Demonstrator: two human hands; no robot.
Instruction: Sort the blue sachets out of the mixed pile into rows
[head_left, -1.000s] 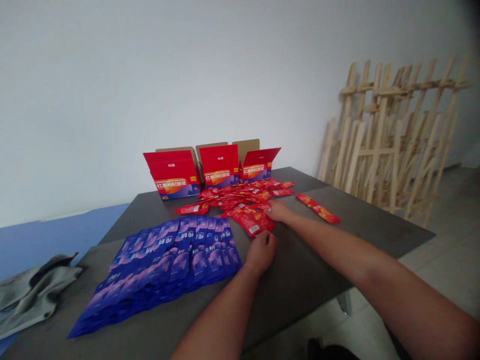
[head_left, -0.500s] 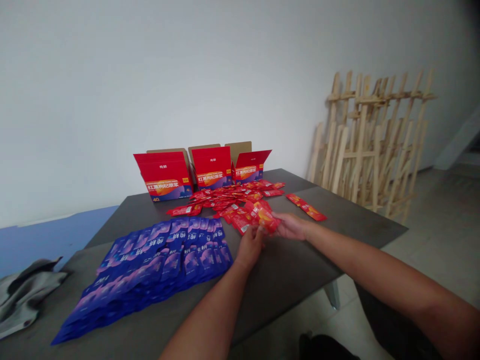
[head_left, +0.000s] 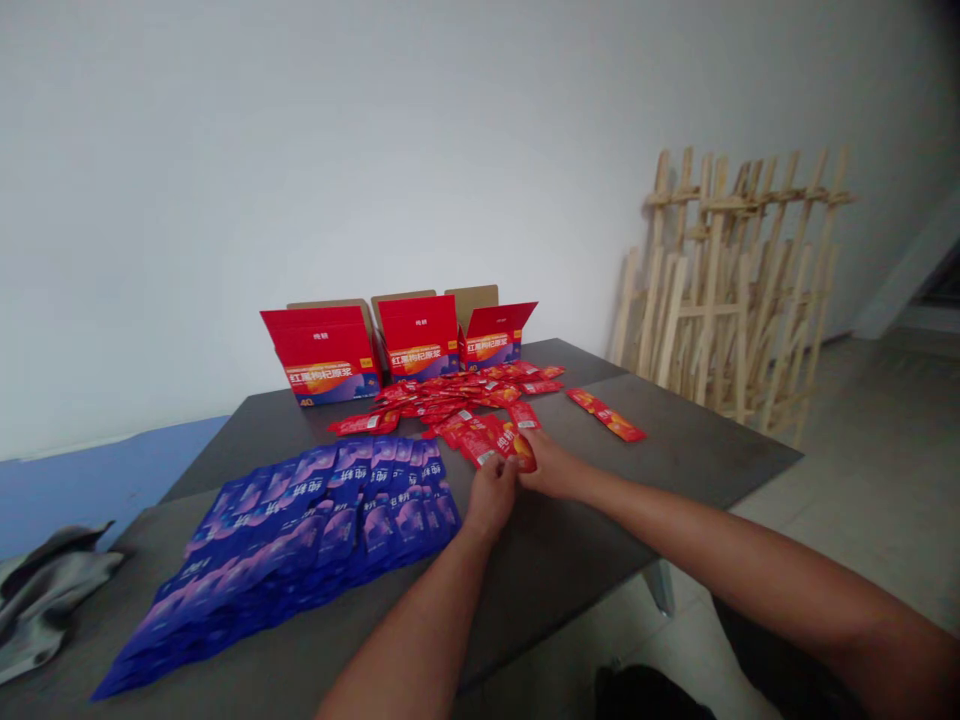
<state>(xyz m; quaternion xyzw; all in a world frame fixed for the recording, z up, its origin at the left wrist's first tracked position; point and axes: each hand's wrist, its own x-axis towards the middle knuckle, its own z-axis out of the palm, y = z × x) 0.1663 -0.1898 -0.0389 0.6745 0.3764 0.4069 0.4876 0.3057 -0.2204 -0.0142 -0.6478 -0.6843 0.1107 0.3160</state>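
Red sachets with orange and white print are between my two hands, low over the near edge of the red pile. My left hand pinches their lower left side, fingers closed. From the right, my right hand grips the same sachets, its fingers partly hidden behind them. How many sachets I hold cannot be made out. Just beyond lies a loose heap of red sachets. To the left of my left hand, blue-purple sachets lie in overlapping rows.
Three open red cartons stand along the back of the dark table. A red sachet strip lies at right. Grey cloth rests at the left edge. Wooden easels lean against the wall.
My right hand has moved left and closer to my left hand, with the held sachets drawn in between them. The view has shifted slightly.
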